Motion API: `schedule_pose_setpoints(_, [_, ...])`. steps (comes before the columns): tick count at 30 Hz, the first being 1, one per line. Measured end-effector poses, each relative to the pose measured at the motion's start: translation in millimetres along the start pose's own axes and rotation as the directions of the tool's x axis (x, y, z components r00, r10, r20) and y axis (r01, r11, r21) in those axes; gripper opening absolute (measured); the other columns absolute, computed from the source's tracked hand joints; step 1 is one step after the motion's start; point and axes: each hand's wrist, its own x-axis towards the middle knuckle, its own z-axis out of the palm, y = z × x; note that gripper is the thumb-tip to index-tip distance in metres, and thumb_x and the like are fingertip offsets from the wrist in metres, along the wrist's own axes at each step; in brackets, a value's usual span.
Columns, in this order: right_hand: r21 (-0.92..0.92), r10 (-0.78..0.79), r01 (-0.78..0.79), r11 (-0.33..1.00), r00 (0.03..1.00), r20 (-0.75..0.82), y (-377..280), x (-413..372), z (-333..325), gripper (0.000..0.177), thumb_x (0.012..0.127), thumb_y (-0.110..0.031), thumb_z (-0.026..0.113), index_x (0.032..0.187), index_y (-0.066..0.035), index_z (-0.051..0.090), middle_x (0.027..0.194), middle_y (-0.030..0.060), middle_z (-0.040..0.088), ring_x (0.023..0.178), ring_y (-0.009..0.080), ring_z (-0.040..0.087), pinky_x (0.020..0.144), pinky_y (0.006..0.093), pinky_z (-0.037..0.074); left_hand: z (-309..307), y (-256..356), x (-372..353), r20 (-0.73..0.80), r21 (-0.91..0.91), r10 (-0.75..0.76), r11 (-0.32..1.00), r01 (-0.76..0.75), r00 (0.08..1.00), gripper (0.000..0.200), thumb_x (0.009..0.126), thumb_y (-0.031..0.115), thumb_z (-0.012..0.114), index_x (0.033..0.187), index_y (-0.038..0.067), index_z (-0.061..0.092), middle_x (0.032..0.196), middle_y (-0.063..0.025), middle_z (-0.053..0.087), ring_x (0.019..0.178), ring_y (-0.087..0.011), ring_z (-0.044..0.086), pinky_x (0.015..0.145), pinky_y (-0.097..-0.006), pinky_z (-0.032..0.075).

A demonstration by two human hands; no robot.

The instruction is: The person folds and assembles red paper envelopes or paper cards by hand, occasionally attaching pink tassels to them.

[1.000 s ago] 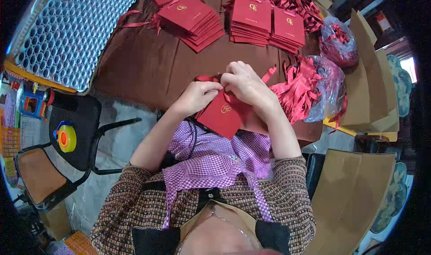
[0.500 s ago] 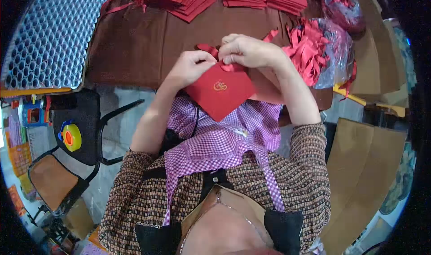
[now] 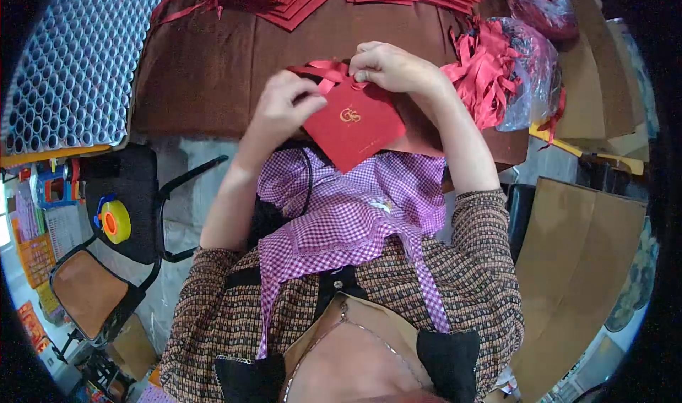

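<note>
A red card [image 3: 354, 122] with a gold emblem lies turned like a diamond at the table's front edge, its lower corner over the checked apron. Red ribbon [image 3: 321, 71] runs at its top corner. My right hand [image 3: 387, 66] pinches the ribbon at that corner. To the left of the card, my left hand [image 3: 284, 108] has thumb and fingers apart, slightly blurred, with nothing seen between them.
Stacks of red cards [image 3: 288, 2] lie at the table's back. A pile of red ribbons [image 3: 483, 73] sits on clear plastic at the right. A tray of round tubes [image 3: 67, 66] is at the left. A chair [image 3: 92, 289] holds yellow tape [image 3: 115, 220].
My left hand has let go near the card's top corner and moved left, its fingers spreading. The card and my right hand appear slightly higher in view.
</note>
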Motion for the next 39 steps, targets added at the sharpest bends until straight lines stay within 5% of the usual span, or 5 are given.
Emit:
schedule_pose_setpoints(6, [0.063,0.357,-0.385,0.921,0.766,-0.534,32.9,-27.3,-22.1,0.028,0.084,-0.025,0.058,0.096,-0.001,0.066,0.095,0.022,0.065,0.093,0.0351,0.063,0.082,0.041,0.049,11.8,-6.9,-18.6,0.054,0.108,-0.174,0.98,0.167,0.983,0.017,0.073,0.011,0.072,0.079,-0.002,0.062,0.077,-0.0116,0.058,0.071,-0.0212,0.059,0.065,-0.0314,0.046])
schedule_pose_setpoints(18, [-0.136,0.619,-0.682,0.718,0.716,-0.322,26.9,-30.8,15.5,0.037,0.082,-0.032,0.06,0.091,0.004,0.066,0.099,0.0252,0.063,0.098,0.0388,0.06,0.083,0.0449,0.048,6.7,-0.5,-15.2,0.101,-0.049,-0.449,0.889,0.455,0.888,0.024,0.08,0.017,0.067,0.09,-0.005,0.065,0.074,-0.0109,0.065,0.071,-0.0133,0.06,0.067,-0.0292,0.048])
schedule_pose_setpoints(22, [0.496,0.456,-0.138,0.857,0.649,-0.608,33.5,-38.1,11.2,0.022,0.091,-0.018,0.055,0.096,0.001,0.065,0.092,0.0128,0.068,0.085,0.0223,0.065,0.077,0.0314,0.051,2.5,-8.8,-15.0,0.218,-0.229,-0.41,0.861,0.455,0.886,0.027,0.084,0.016,0.06,0.099,-0.007,0.064,0.087,-0.0094,0.068,0.083,-0.0131,0.061,0.077,-0.027,0.047])
schedule_pose_setpoints(29, [0.814,0.553,0.578,0.056,0.661,-0.508,6.3,-39.2,15.9,0.03,0.093,-0.015,0.053,0.118,0.002,0.055,0.09,0.0062,0.057,0.085,0.0173,0.055,0.09,0.0362,0.046,4.6,-7.0,-10.7,0.451,-0.445,-0.404,0.671,0.593,0.795,0.034,0.087,0.009,0.053,0.117,-0.008,0.056,0.108,-0.0065,0.062,0.098,-0.0126,0.056,0.089,-0.0261,0.043])
schedule_pose_setpoints(39, [0.449,0.291,0.008,0.893,0.75,-0.594,-54.6,-33.6,75.1,0.008,0.082,-0.001,0.062,0.089,0.0,0.062,0.086,0.0031,0.064,0.082,0.0113,0.058,0.078,0.0256,0.046,19.0,-18.4,-11.8,0.344,-0.392,-0.487,0.703,0.594,0.803,0.03,0.088,0.006,0.053,0.116,-0.006,0.056,0.103,-0.0046,0.061,0.093,-0.0106,0.056,0.086,-0.0246,0.045])
